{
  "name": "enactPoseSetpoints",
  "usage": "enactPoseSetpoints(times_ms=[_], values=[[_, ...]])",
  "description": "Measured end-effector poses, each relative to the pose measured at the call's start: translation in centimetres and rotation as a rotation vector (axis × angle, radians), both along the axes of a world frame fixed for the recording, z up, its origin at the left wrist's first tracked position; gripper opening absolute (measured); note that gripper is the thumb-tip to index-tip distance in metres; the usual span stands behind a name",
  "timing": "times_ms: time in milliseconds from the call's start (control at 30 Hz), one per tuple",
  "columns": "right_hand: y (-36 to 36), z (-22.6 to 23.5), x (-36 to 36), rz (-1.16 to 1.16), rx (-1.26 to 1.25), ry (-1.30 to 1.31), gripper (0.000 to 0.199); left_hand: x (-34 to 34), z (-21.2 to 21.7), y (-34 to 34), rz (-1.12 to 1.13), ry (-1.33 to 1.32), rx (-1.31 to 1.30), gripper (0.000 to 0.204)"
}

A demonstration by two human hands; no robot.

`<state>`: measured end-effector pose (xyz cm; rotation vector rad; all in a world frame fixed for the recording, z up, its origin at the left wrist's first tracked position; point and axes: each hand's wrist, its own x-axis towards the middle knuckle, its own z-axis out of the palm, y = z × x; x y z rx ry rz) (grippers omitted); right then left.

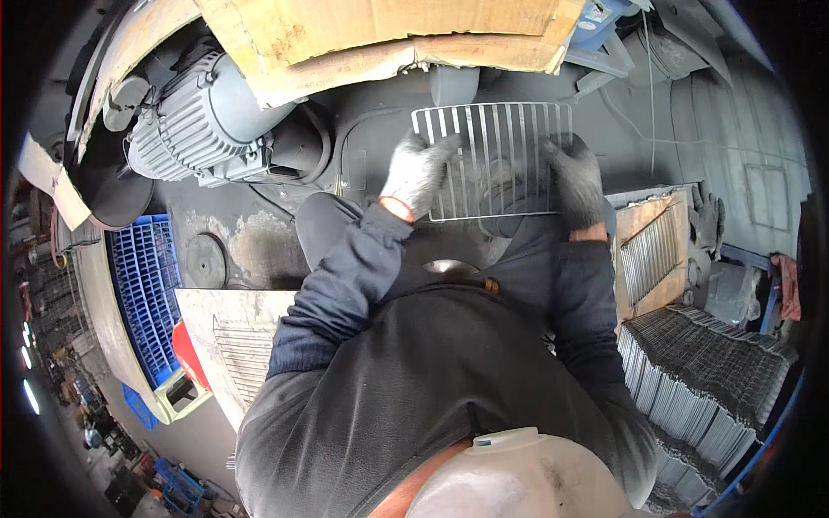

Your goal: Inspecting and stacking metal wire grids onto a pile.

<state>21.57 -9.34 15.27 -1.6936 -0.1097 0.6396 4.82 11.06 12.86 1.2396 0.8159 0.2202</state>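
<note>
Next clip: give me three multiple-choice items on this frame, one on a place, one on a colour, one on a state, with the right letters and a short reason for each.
1. Where does the stack of wire grilles lie?
A. at the person's right
B. on the motor
C. inside the blue crate

2. What colour is the crate at the person's left?
A. yellow
B. blue
C. white

3. How is the wire grille held?
A. by the left hand alone
B. lying free, untouched
C. by both gloved hands

Answers: 1 A, the grilles are piled along the right edge of the view. 2 B, its lattice is plainly blue. 3 C, the left hand grips one side edge and the right hand the other.
</note>
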Motion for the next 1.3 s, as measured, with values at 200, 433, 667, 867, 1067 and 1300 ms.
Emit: enactPoseSetpoints(times_ms=[200, 433, 667, 867, 1067, 1300], values=[[5.9, -5.0, -2.8, 0.239, -0.225, -0.152, 0.023, -5.9, -2.5, 4.8, 0.156, -0.022, -0.255, 0.021], [-0.5, -0.1, 0.6, -0.041, 0.177, -0.075, 0.029, 1.8, -2.2, 0.4, -0.049, 0.051, 0.009, 0.027], [5.3, -2.0, -2.6, 0.256, -0.189, -0.023, 0.051, -5.4, -2.1, 5.1, 0.132, -0.070, -0.209, 0.021], [1.1, -4.3, -0.4, 0.197, -0.011, 0.070, 0.045, -2.6, 0.0, 4.4, 0.086, 0.014, -0.303, 0.014], [-4.1, 2.4, 0.4, 0.213, -0.026, -0.155, 0.049, 1.3, -1.1, 2.6, -0.121, -0.155, -0.468, 0.014], [5.6, 1.7, -2.7, 0.509, -0.113, -0.019, 0.046, -7.6, -4.1, 10.5, 0.023, -0.142, -0.637, 0.015]])
